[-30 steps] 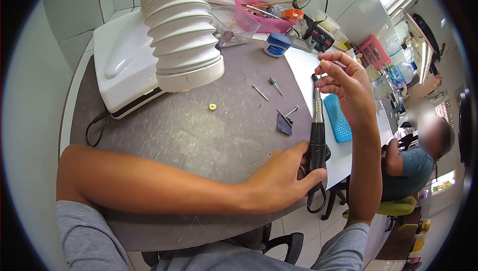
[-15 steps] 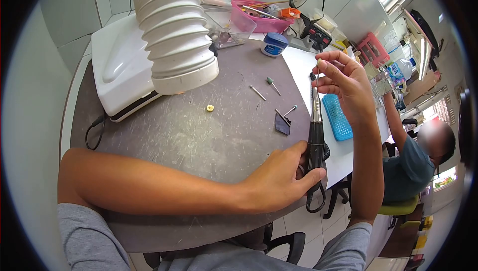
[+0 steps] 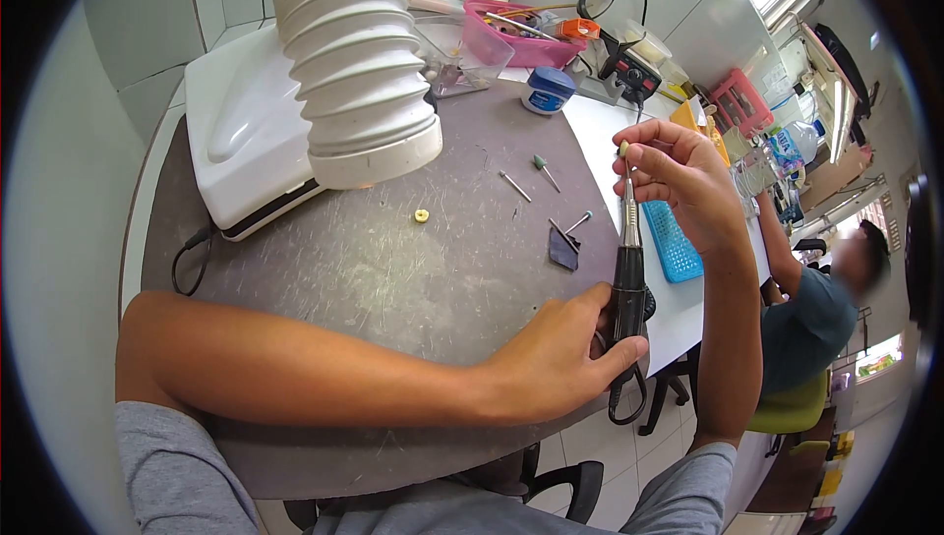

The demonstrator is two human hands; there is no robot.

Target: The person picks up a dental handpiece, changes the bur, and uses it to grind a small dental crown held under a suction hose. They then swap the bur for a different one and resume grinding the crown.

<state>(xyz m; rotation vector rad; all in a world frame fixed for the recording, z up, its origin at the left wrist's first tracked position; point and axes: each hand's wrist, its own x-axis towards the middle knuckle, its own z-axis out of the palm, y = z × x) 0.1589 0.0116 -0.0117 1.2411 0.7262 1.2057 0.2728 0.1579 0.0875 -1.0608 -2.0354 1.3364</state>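
My left hand is wrapped round the black lower body of a rotary handpiece, which stands nearly upright at the table's right edge. Above it, my right hand pinches the thin bit in the handpiece's metal tip, near a small pale yellowish piece at its top. A small yellow ring-like piece lies on the grey table. Nearer the handpiece are a green-tipped bit, a metal bit and another bit beside a dark square.
A white ribbed hose hangs over a white machine. Behind are a blue-lidded jar and a pink basket of tools. A blue perforated tray lies right, and a co-worker sits beyond.
My right hand has come down slightly, closer to the handpiece's metal tip. My left hand keeps its hold. The view has shifted a little.
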